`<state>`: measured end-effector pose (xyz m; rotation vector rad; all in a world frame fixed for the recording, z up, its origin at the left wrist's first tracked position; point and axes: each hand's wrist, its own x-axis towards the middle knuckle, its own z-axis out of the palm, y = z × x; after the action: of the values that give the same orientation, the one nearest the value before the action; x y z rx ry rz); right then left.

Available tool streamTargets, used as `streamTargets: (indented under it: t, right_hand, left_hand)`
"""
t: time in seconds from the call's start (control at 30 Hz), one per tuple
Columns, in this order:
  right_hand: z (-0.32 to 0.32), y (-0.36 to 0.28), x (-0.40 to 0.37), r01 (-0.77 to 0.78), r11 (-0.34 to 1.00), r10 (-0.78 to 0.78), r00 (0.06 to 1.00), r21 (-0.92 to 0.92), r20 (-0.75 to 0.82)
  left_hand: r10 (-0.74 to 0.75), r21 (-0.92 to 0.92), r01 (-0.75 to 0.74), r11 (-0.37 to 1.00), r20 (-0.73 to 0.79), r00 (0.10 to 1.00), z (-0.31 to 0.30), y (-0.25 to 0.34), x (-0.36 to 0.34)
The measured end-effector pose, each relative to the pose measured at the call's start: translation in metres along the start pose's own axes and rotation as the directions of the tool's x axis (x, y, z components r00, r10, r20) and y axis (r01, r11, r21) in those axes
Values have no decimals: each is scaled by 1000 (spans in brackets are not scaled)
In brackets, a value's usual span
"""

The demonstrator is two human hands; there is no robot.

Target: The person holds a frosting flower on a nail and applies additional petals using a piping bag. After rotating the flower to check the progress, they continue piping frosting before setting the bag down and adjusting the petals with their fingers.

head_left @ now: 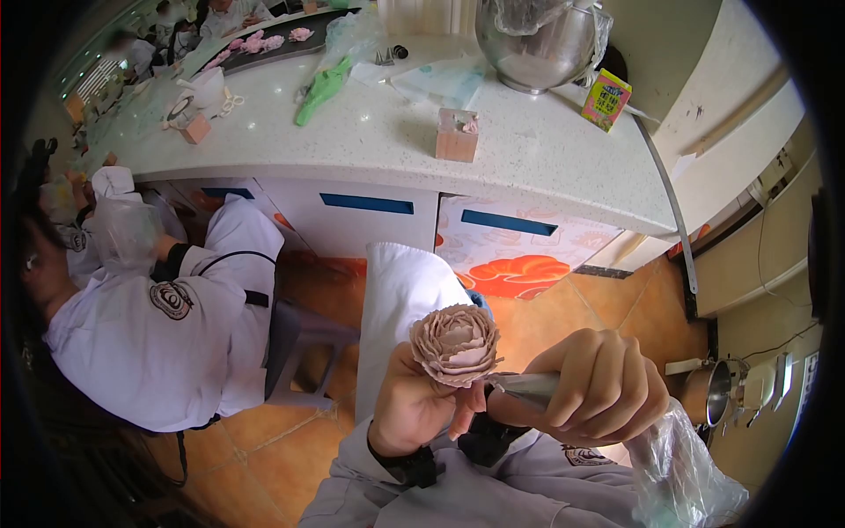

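Observation:
A dusty-pink piped flower (455, 345) with many layered petals sits upright just above my left hand (414, 400). The fingers of that hand are closed beneath the flower, and whatever supports it from below is hidden. My right hand (603, 387) squeezes a piping bag (678, 471), its clear plastic end hanging below the fist. The bag's narrow front (532, 385) points left, its tip right at the flower's lower right edge.
On the white counter (352, 141) stand a wooden block (457, 135), a metal mixing bowl (535, 44), a yellow-green carton (606, 99), a green piping bag (324, 91) and scissors (231, 100). Pink flowers (255, 42) lie on a dark tray. A person in white (167, 343) sits close on the left.

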<state>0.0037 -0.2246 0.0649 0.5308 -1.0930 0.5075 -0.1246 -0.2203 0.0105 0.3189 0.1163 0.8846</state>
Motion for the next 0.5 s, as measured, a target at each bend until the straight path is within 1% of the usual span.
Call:
streamTargets:
  t: [0.07,0.1,0.13,0.2,0.27,0.3,0.33,0.37,0.43,0.5]
  right_hand:
    - [1,-1,-4,31,997,-33,999,-67,-39]
    - [1,-2,-8,50,993,-61,992,-105,-107]
    - [2,-5,-12,66,987,-91,981,-143,-174]
    - [-1,-6,-14,-8,979,-44,967,-203,-252]
    - [-2,-5,-23,-187,936,57,916,-297,-397]
    - [-3,-5,-31,-278,902,101,880,-329,-465]
    - [-6,-6,-37,-406,863,217,835,-299,-506]
    - [-5,-4,-42,-506,826,299,767,-248,-568]
    - [-2,-1,-48,-717,646,453,636,-263,-625]
    - [4,4,-52,-722,692,562,558,-22,-610]
  left_hand:
    - [-11,-38,11,999,14,1000,0,3,3]
    - [-14,-57,15,998,22,1000,-1,4,4]
    - [49,73,-46,996,-43,998,-1,5,5]
    - [201,334,-143,932,-147,968,-1,8,8]
    - [438,488,-324,810,-137,889,-7,7,17]
    - [551,558,-405,724,-116,826,-12,6,22]
    - [604,533,-480,697,-75,794,-16,8,25]
    - [625,525,-501,688,-77,777,-18,10,27]
    - [666,513,-539,668,-90,740,-23,14,28]
    - [637,467,-532,706,-93,765,-29,19,26]
